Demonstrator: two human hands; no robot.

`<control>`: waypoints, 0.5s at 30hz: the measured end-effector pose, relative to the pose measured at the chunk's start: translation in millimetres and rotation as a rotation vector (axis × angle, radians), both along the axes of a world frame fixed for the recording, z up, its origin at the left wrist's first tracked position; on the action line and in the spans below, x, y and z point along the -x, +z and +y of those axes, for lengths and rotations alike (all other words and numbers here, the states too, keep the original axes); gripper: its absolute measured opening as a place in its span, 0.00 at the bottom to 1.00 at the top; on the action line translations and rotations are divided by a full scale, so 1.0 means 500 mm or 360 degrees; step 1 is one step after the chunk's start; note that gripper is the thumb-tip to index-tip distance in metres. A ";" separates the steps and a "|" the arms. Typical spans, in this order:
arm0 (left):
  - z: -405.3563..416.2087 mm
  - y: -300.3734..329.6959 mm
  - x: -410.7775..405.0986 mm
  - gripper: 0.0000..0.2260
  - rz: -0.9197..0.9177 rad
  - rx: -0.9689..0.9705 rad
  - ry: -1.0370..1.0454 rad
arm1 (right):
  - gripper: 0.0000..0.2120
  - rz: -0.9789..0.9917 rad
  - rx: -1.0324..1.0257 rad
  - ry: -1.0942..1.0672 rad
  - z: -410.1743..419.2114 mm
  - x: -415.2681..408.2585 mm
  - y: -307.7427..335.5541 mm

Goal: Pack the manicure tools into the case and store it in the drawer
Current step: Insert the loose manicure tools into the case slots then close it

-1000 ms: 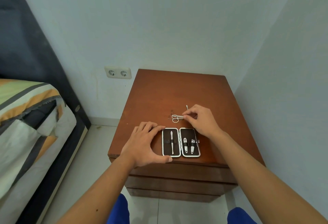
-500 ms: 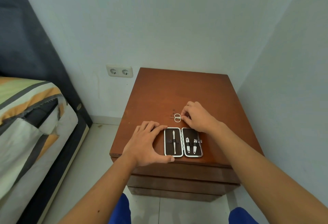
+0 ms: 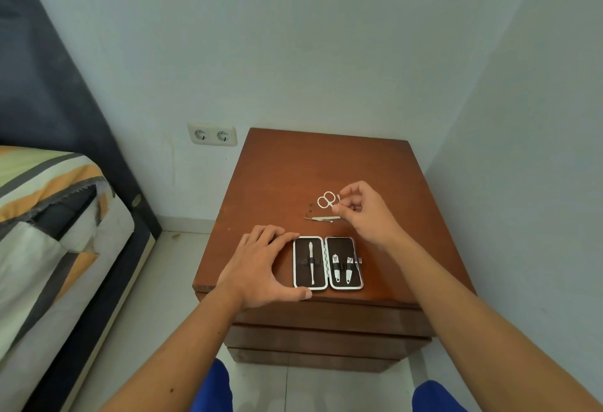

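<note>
brown wooden nightstand (image 3: 287, 166) in a pale corner, drawers shut below. small scissors (image 3: 326, 200) are pinched in the right hand (image 3: 362, 212) at thumb and forefinger, just behind the finger loops, lifted just off the top at about 12 o'clock from the case (image 3: 327, 263). thin steel: light, stiff, slick, pointed end hidden by the fingers, so i'd keep the grip at the pivot, not the loops, and slide it under a strap. case lies open flat near the front edge, two halves, pusher-type tool (image 3: 311, 262) strapped in the left half, two clippers (image 3: 342, 268) in the right. loose thin tool (image 3: 321, 218) lies on the wood between scissors and case, fiddly, likely needs a fingernail pick. left hand (image 3: 261, 268) lies spread and flat at 9 o'clock of the case, thumb touching its near corner, bracing it, holding nothing. wall socket (image 3: 212, 134) at 10 o'clock, bed (image 3: 49, 215) far left.
</note>
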State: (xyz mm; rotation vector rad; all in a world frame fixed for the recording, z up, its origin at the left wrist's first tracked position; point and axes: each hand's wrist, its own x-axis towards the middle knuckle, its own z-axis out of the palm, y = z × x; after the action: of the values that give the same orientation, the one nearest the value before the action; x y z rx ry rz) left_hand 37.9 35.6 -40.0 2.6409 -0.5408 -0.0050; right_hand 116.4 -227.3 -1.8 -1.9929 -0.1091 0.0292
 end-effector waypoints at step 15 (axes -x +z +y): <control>0.000 0.000 0.000 0.50 0.0011 -0.0019 0.0008 | 0.15 0.0144 -0.0191 0.0258 -0.041 0.040 -0.026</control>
State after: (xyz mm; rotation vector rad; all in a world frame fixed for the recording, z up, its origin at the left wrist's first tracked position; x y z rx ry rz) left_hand 38.1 35.5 -39.8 2.6530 -0.5338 -0.0160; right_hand 96.6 -247.6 -14.9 -1.8558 -0.2094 0.2123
